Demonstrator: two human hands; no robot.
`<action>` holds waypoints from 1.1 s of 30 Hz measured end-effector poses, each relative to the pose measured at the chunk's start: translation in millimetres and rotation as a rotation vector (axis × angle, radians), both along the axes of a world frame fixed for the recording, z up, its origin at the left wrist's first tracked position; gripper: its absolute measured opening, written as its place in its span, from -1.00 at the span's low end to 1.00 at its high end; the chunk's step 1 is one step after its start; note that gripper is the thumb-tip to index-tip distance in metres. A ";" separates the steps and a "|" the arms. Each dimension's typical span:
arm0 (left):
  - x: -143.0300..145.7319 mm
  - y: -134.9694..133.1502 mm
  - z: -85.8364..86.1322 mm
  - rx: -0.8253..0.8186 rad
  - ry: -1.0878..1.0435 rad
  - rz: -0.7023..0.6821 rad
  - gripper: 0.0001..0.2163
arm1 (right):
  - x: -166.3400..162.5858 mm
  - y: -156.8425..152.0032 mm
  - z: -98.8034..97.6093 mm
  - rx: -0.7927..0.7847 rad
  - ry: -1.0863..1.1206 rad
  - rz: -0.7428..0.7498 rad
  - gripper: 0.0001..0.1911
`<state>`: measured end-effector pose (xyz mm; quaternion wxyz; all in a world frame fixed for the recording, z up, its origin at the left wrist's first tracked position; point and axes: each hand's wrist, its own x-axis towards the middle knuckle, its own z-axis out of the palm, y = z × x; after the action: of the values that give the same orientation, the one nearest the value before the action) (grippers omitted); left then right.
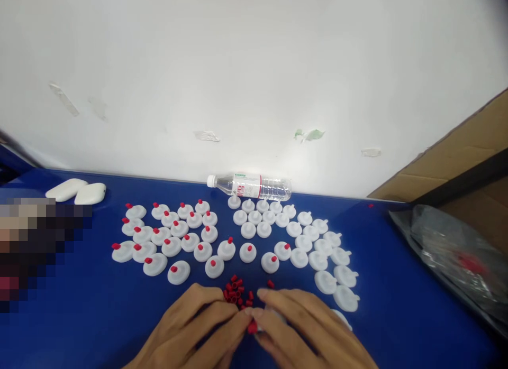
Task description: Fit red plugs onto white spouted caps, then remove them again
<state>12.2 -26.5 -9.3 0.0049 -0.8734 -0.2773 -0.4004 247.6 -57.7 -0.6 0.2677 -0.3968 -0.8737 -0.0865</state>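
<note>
At the bottom centre my two hands meet at the fingertips. My right hand (309, 326) is closed around a white plastic disc (274, 315), mostly hidden behind the fingers. A red cap (252, 327) shows at the disc's near side, and the fingertips of my left hand (198, 326) pinch at it. Just beyond my fingers lies a small pile of loose red caps (234, 291), with one stray red cap (270, 283) to its right. White discs with red caps on their spouts (171, 247) spread to the left; bare white discs (304, 242) spread to the right.
A clear water bottle (254, 186) lies on its side against the white wall (254, 83). Two white rounded objects (90, 193) rest on the blue table (79, 321) at far left, near a blurred-out patch. A plastic bag (456, 263) and cardboard (456, 141) border the right side.
</note>
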 end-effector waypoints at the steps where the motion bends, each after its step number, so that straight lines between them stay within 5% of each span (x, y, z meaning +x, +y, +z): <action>1: -2.0 1.9 -0.3 0.021 0.002 -0.001 -0.79 | 2.9 3.3 1.0 -0.022 0.005 -0.017 -0.72; 8: -12.0 11.2 9.9 -0.087 0.128 -0.004 -0.81 | 12.1 22.8 11.6 -0.076 0.168 -0.132 -0.89; 14: -6.8 10.0 9.7 -0.094 0.187 -0.021 -0.77 | 10.1 18.1 8.7 -0.279 0.042 -0.150 -0.76; 19: -9.0 11.0 8.6 -0.084 0.196 -0.035 -0.75 | 12.1 15.1 7.3 -0.205 0.013 -0.148 -0.62; 25: -9.7 10.0 2.3 -0.128 0.183 -0.022 -0.77 | 25.0 26.0 15.3 -0.076 0.021 -0.312 -0.78; 33: -11.2 10.0 -9.0 -0.171 0.177 -0.050 -0.77 | 28.1 27.6 3.1 -0.144 -0.114 -0.438 -0.76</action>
<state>1.0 -16.4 -18.3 -0.0553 -0.9092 -0.2871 -0.2965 275.7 -30.0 2.5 0.1636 -0.5894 -0.7845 -0.1022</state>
